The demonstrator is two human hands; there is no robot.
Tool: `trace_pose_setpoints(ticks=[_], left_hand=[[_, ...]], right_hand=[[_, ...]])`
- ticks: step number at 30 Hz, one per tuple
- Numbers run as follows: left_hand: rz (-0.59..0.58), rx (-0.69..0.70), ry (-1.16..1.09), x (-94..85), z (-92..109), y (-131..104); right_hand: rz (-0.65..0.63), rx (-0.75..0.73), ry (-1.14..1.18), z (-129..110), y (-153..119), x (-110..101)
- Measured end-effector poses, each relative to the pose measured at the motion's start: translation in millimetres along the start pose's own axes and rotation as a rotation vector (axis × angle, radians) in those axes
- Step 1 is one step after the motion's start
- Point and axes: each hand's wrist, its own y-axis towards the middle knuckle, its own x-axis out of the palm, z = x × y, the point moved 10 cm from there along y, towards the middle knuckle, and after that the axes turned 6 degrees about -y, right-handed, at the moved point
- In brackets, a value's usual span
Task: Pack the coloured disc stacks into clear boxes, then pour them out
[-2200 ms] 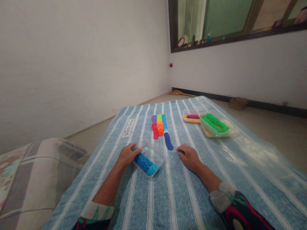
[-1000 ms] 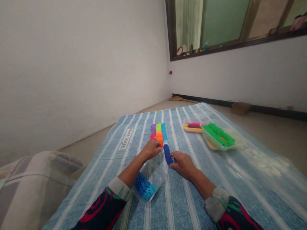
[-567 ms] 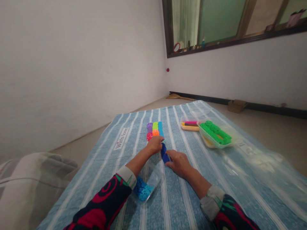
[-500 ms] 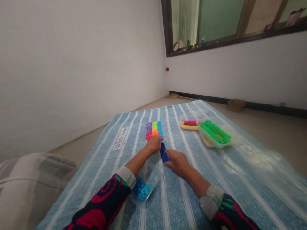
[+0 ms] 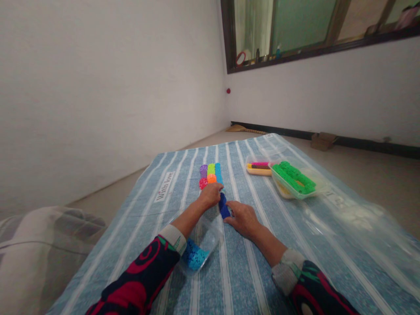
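A dark blue strip (image 5: 223,206), seemingly made of small linked pieces, lies lengthwise between my two hands. At its near end my right hand (image 5: 244,218) is closed, thumb and fingers on either side of it. My left hand (image 5: 211,195) is closed at the far end, fingertips pressed together there; its exact hold is partly hidden. Just beyond it lie a light blue strip (image 5: 218,171) and small patches in purple (image 5: 204,169), lime green (image 5: 211,168), red-pink (image 5: 203,183) and orange (image 5: 211,178). Under my left forearm stands a clear tub (image 5: 211,238) holding loose blue pieces (image 5: 196,254).
A blue-and-white striped cloth (image 5: 131,236) covers the table. Toward the right stand a clear tub of green pieces (image 5: 293,177) and a box with pink, brown and yellow strips (image 5: 259,167). Clear plastic bags (image 5: 354,223) spread along the right side. A white wall (image 5: 114,87) rises at left.
The view has tipped slightly, so things appear a little higher. Both hands keep nearly the same place at the dark blue strip, with only slight finger movement.
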Motion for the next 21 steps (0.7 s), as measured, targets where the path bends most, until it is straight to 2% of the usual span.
trace_pose_setpoints(ticks=[9, 15, 21], left_hand=[[0.032, 0.011, -0.015, -0.7, -2, 0], [0.08, -0.003, -0.038, -7.7, -5, 2], [0.055, -0.028, -0.051, -10.8, -9, 13]], right_hand=[[0.015, -0.005, 0.006, 1, 0, 0], [0.019, -0.001, 0.01, 2, 0, 0], [0.028, -0.012, 0.023, 1, 0, 0]])
